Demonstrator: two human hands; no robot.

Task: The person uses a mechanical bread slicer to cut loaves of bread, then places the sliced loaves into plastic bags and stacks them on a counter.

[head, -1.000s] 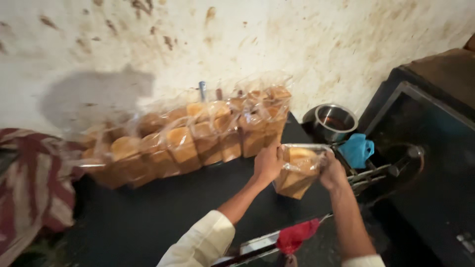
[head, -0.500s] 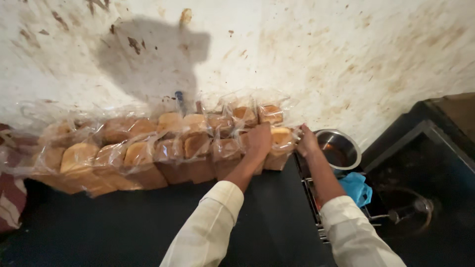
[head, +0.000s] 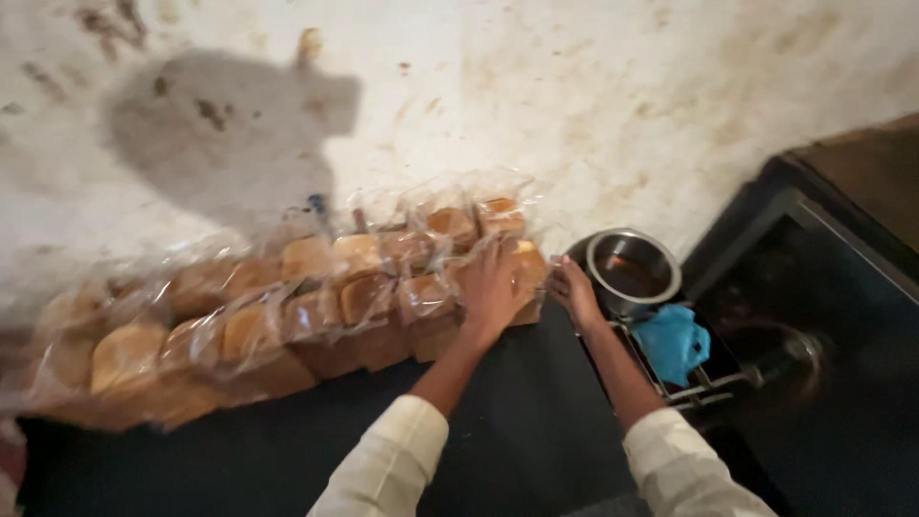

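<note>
Clear bags [head: 287, 316] in rows on dark table [head: 517, 440], each with bread loaf inside. Steel pot [head: 632, 268] beside, contents unclear. Left hand [head: 490, 287] grip spread flat on end bag [head: 525, 278]; right hand [head: 572, 289] grip loosely curled, touching same bag.

The left hand [head: 493, 287] hides the end loaf [head: 526, 273]; leftmost loaves [head: 57, 364] blur.

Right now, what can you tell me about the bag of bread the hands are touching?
The bagged loaf is golden-brown bread wrapped in clear, crinkly plastic. It stands at the right end of the front row of bagged loaves on the dark counter, near the stained wall. The left hand lies flat over its front and left side, hiding much of it, while the right hand touches its right edge. A round metal pot sits just to its right. The picture is blurry, so finer details cannot be told.
</note>
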